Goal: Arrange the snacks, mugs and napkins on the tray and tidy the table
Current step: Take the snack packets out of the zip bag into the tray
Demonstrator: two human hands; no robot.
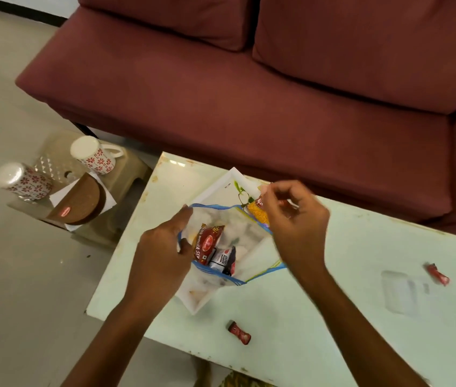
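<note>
A: What are the hands on?

B: A clear, crinkly plastic bag (229, 241) with a blue zip rim, lying open over a white rectangular tray (215, 188) on the pale glossy counter (319, 317). The left hand (162, 252) pinches the bag's near rim, its grip closed on the plastic. The right hand (294, 219) is blurred at the far rim, fingers curled; I cannot tell what its grip has.

A: And inside?

B: A red packet (207, 241), lettering partly legible as "BHUJIA SEV", and a black-and-white sachet (224, 259) with print too small to read. A yellow packet (259, 210) with a red label sits by the right hand, at the tray's far edge.

A: Loose items?

B: Two small red twisted-wrapper sweets (239, 332) (437, 274) lie well apart on bare counter; its edges look rust-stained.

A: The mugs?

B: Two white mugs (95, 155) (23, 180) with red flower print stand upside down on a low stool (126, 169) to the left, beside a brown half-round box (81, 203) on white napkins (109, 202). A maroon fabric sofa (249, 93) runs behind.
</note>
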